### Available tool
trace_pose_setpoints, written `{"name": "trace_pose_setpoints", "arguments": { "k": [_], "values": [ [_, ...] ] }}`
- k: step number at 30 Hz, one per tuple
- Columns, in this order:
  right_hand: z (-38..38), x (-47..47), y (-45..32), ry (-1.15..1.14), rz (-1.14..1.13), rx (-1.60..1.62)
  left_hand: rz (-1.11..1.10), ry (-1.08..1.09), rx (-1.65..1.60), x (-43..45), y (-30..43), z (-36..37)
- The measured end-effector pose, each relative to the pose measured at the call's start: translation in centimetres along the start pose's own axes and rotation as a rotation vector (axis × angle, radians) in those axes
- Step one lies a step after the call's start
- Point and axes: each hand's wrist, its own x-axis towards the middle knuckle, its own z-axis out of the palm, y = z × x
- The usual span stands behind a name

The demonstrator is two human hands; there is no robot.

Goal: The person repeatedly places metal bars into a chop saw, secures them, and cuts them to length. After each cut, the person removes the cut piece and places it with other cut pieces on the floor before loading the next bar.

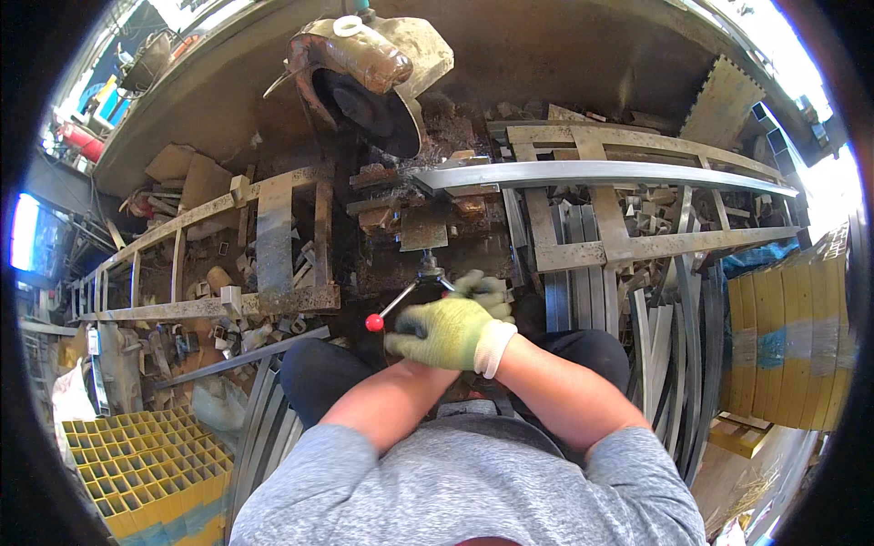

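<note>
My forearms cross in front of a cut-off saw with a dark disc (372, 112). My right hand (444, 334), in a yellow-green knit glove with a white cuff, lies over the left wrist with its fingers curled; its grip is hidden. Farther forward and to the right, my left hand (485, 293), gloved and blurred, is at the right side of the vise's spoked handle (430, 273). Whether it grips a spoke is unclear. A red ball knob (374, 323) tips the left spoke. Beyond the vise plate (423, 228), a shiny square metal tube (614, 173) extends to the right.
Ladder-like metal frames stand left (171, 269) and right (655, 242), with tube offcuts (649, 205) beneath. Long metal profiles (577, 293) lie beside my legs. Stacks of yellow tubes stand at lower left (147, 464) and right (785, 341). A curved metal sheet (560, 54) rises behind the saw.
</note>
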Motion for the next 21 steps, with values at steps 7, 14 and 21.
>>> {"name": "trace_pose_setpoints", "arguments": {
  "k": [7, 14, 21],
  "values": [
    [-6.9, 2.1, 13.5, 0.932, -0.01, 1.313, 0.148, 0.419, 0.798, -14.8, 2.2, 12.0],
    [-7.7, 5.7, 28.2, 0.993, -0.005, 1.899, 1.077, 0.373, 2.098, -12.4, 8.7, 20.1],
    [-9.3, 6.7, 29.0, 0.967, -0.055, 2.109, 1.114, 0.67, 2.779, 2.6, 16.4, 23.3]
  ]
}}
